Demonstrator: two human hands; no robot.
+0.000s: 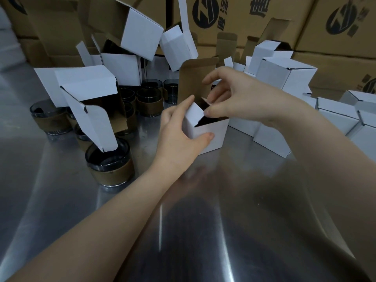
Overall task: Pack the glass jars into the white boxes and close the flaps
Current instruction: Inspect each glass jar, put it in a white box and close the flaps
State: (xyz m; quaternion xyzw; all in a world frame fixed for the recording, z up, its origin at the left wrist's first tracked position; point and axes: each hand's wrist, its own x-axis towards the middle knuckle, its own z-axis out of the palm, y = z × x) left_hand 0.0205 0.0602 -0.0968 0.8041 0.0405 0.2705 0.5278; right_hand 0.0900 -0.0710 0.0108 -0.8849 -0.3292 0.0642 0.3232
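A small white box (211, 137) stands on the steel table at centre, its brown-lined top lid upright behind it and something dark inside. My left hand (179, 137) grips the box's left side, thumb on the front face, and its forefinger lies along the left side flap. My right hand (230, 98) reaches over the opening and its fingers press the right side flap inward. A dark glass jar with a brown sleeve (110, 165) stands at front left, an empty box's flap dipping into it. Several more jars (147, 100) stand behind.
Empty open white boxes (91, 92) are piled over the jars at left and back. Closed white boxes (284, 76) are stacked at right. Brown shipping cartons (325, 27) wall the far side. The steel table (203, 220) spreads toward me.
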